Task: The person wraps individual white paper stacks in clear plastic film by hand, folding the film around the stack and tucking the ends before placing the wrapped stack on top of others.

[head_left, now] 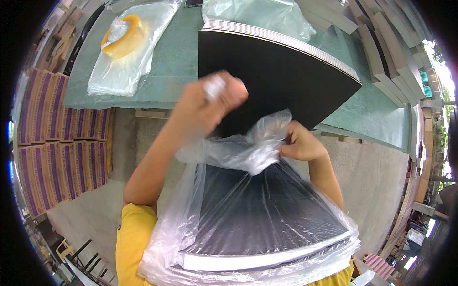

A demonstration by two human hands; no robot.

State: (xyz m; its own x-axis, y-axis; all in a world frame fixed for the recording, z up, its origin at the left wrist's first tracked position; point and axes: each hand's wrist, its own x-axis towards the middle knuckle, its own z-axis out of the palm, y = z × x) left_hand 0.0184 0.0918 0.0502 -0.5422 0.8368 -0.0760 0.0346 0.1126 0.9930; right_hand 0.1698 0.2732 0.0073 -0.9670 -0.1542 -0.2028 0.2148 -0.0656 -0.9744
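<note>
A clear plastic bag (pixel 267 205) lies over a black flat panel with a white edge, close against my body. My right hand (pixel 303 140) is closed on the bag's bunched mouth. My left hand (pixel 212 102) is raised beyond the bag and blurred, its fingers curled. Something small and white (pixel 214 88) shows at these fingers; whether it is held or wrapped round a finger I cannot tell. Beyond my hands, a stack of black panels (pixel 276 74) with white edges rests on the green table, its near part hidden by the bag.
On the green table (pixel 176 71), a yellow tape roll (pixel 125 38) sits on folded clear bags (pixel 117 76). More plastic (pixel 257 14) lies at the back. Grey-white panels (pixel 386 57) stand at the right. Stacked cardboard boxes (pixel 62 152) with purple stripes are at left.
</note>
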